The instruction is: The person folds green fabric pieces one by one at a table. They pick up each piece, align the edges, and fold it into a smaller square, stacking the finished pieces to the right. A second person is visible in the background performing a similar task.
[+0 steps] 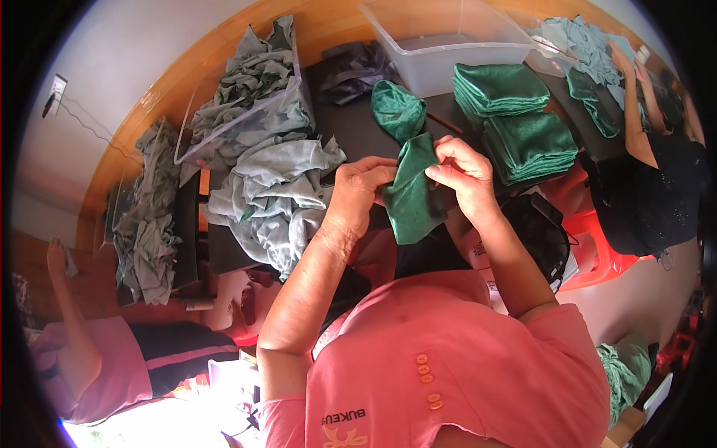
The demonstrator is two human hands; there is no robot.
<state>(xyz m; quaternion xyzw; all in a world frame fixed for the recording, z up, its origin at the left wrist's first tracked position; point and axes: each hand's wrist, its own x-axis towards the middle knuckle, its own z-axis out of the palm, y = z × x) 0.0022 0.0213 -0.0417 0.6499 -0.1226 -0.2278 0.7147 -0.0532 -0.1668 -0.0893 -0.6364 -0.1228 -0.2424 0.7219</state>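
A dark green cloth (409, 196) hangs between both my hands above the black table (351, 131). My left hand (360, 188) pinches its left edge and my right hand (461, 173) pinches its right edge. The cloth's upper end (397, 109) trails crumpled on the table behind. Two stacks of folded green cloths (499, 88) (532, 145) lie to the right of my right hand.
A heap of grey-green cloths (278, 193) lies left of my hands, spilling from a clear bin (243, 104). An empty clear tub (441, 46) stands at the back. Another person in black (648, 187) works at the right, a person in pink (97, 358) at the lower left.
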